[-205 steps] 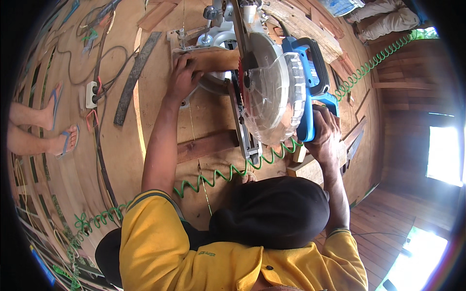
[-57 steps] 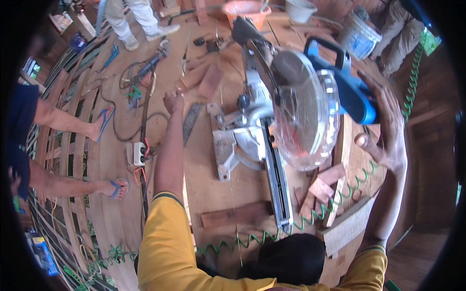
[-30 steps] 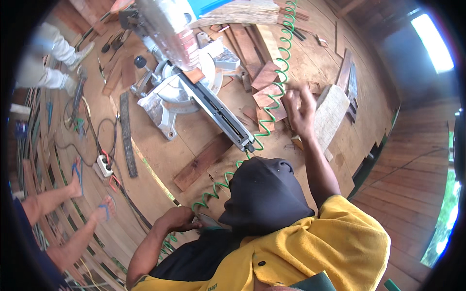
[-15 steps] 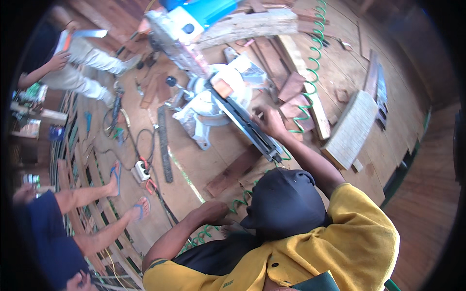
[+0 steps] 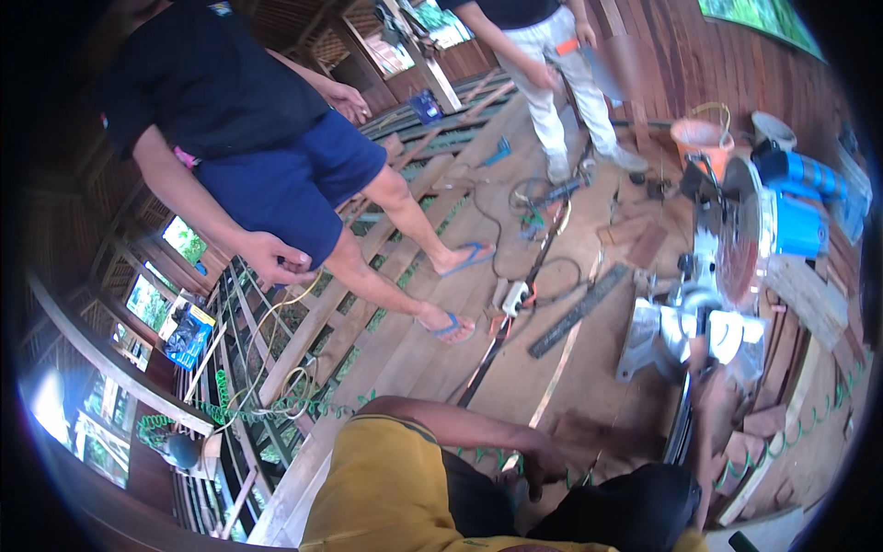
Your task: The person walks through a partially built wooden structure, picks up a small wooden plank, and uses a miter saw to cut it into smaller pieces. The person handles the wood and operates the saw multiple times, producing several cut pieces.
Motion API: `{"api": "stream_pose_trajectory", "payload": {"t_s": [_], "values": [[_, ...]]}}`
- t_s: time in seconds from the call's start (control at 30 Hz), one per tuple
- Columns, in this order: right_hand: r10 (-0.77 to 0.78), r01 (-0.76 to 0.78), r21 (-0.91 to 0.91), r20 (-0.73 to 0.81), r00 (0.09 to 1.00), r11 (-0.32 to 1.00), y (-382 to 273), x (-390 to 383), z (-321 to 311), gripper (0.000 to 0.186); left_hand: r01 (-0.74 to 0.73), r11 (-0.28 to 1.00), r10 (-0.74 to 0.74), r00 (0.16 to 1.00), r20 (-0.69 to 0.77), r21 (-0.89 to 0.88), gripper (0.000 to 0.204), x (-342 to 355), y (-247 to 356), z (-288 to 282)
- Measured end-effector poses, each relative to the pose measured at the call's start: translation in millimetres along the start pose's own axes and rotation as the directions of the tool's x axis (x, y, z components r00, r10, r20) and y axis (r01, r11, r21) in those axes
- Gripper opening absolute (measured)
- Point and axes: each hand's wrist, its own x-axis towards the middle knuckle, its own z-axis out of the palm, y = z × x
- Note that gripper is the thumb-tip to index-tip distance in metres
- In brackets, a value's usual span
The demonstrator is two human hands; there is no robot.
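Observation:
Bent at the elbow, my left arm reaches over the plank floor. My left hand (image 5: 544,465) hangs low beside my dark-clothed knee (image 5: 625,506), its fingers loosely apart and pointing down, with nothing visible in them. My right hand (image 5: 706,396) is smeared by motion, close to the dark rail (image 5: 682,423) on the near side of a mitre saw (image 5: 699,322); whether it holds anything does not show. The saw has a blue motor housing (image 5: 798,225), a large round blade (image 5: 741,235) and a pale metal base.
Two people stand nearby: one in blue shorts (image 5: 276,175), one in pale trousers (image 5: 543,83) with an orange-handled tool. A power strip (image 5: 517,296), cables, a dark strip (image 5: 579,311), wood offcuts (image 5: 644,241), a green coiled hose (image 5: 832,405) and an orange bucket (image 5: 701,143) surround the saw. Open joists (image 5: 303,368) lie left.
My view has swung left and up, so the saw now appears at the right and both standing people show more fully. My left hand now hangs with its fingers downward.

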Motion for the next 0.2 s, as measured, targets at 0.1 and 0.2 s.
{"api": "stream_pose_trajectory", "payload": {"t_s": [0.1,0.2], "values": [[-0.214,-0.188,0.775,0.385,0.898,0.603,-124.6,-36.1,3.5,0.042,-0.063,0.989,0.070,0.996,0.047,-0.131,0.054,-14.3,19.3,-6.0],[-0.402,-0.417,0.793,0.592,0.698,0.444,-266.5,-18.2,-20.3,0.047,-0.141,0.989,0.147,0.962,0.229,-0.045,0.060,-16.2,61.8,-31.2]]}}
